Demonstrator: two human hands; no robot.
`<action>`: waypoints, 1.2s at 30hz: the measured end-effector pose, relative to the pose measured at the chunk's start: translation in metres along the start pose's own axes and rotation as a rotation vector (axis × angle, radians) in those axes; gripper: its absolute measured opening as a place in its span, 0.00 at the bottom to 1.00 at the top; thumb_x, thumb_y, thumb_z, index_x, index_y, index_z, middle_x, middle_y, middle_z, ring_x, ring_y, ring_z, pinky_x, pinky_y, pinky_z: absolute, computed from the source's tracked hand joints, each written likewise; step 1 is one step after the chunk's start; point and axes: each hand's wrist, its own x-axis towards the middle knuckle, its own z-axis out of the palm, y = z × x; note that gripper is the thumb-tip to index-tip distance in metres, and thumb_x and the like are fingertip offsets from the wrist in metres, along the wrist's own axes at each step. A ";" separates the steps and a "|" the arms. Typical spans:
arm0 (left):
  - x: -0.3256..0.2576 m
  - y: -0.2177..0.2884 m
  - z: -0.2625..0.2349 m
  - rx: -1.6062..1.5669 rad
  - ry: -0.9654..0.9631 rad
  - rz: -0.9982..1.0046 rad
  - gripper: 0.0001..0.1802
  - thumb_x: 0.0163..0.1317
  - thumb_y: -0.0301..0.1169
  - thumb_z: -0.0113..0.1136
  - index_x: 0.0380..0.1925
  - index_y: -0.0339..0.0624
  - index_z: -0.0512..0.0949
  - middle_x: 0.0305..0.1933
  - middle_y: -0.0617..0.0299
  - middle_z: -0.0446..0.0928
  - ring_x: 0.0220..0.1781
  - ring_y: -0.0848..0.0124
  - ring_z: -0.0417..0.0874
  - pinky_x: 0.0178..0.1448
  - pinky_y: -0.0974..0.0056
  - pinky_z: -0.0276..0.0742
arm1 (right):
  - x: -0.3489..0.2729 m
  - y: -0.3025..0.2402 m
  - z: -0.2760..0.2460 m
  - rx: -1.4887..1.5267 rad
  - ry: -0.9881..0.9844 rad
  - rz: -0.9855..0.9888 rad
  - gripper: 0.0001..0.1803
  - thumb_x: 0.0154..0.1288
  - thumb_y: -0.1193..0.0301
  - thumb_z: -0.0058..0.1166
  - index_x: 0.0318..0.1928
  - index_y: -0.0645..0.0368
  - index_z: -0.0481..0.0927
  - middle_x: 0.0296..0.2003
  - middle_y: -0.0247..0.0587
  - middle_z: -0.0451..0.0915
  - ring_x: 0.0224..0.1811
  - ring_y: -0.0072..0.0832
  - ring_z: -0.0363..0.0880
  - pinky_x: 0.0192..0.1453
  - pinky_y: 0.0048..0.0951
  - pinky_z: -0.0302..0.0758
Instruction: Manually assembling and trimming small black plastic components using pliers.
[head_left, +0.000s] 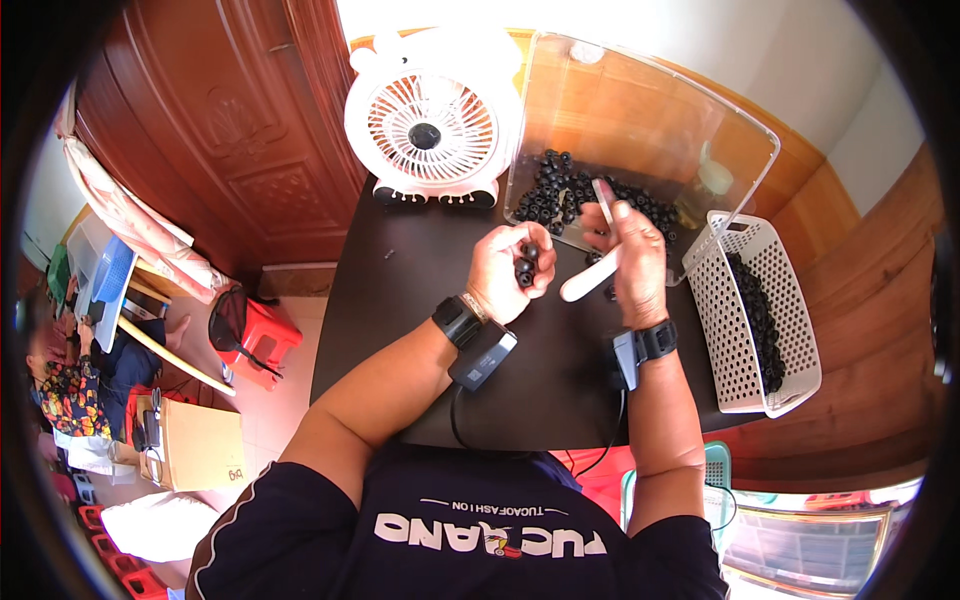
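Note:
My left hand (pixel 508 270) is curled, palm up, around several small black balls (pixel 525 265) that look like beads with holes. In my right hand (pixel 638 255) is a small knife (pixel 588 278) with a white handle; its narrow, shiny blade rises past my fingers. The two hands are apart above the dark table. Behind them, a clear plastic box (pixel 645 90) holds many loose beads (pixel 560 190) of the same black kind. A few more black beads lie by the box's near edge, partly hidden by my right hand.
A white fan (pixel 425 135) stands at the table's back left. On the right is a white perforated basket (pixel 755 310) with black pieces inside. Wrist devices with cables hang over the dark table (pixel 400 300). At far left, a person (pixel 75 390) sits near a red stool (pixel 262 340).

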 end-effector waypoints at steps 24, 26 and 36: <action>0.082 -0.047 0.030 2.166 -0.065 -0.052 0.15 0.55 0.34 0.49 0.39 0.36 0.76 0.37 0.47 0.80 0.43 0.51 0.80 0.48 0.53 0.75 | 0.028 0.005 -0.059 0.123 0.351 -0.019 0.17 0.68 0.58 0.51 0.39 0.61 0.78 0.32 0.41 0.82 0.31 0.26 0.80 0.33 0.28 0.76; 0.083 -0.047 0.026 2.213 -0.071 -0.071 0.14 0.56 0.36 0.49 0.36 0.37 0.77 0.36 0.46 0.80 0.42 0.50 0.80 0.48 0.51 0.75 | 0.028 0.005 -0.056 0.115 0.343 -0.021 0.17 0.67 0.58 0.52 0.38 0.62 0.78 0.32 0.41 0.82 0.31 0.27 0.80 0.33 0.28 0.76; 0.038 -0.012 -0.012 0.645 0.176 -0.249 0.05 0.64 0.33 0.48 0.33 0.48 0.72 0.18 0.66 0.66 0.13 0.77 0.62 0.13 0.72 0.49 | 0.019 0.007 -0.034 0.000 0.180 0.079 0.18 0.70 0.59 0.46 0.36 0.62 0.79 0.31 0.40 0.82 0.28 0.24 0.78 0.32 0.26 0.76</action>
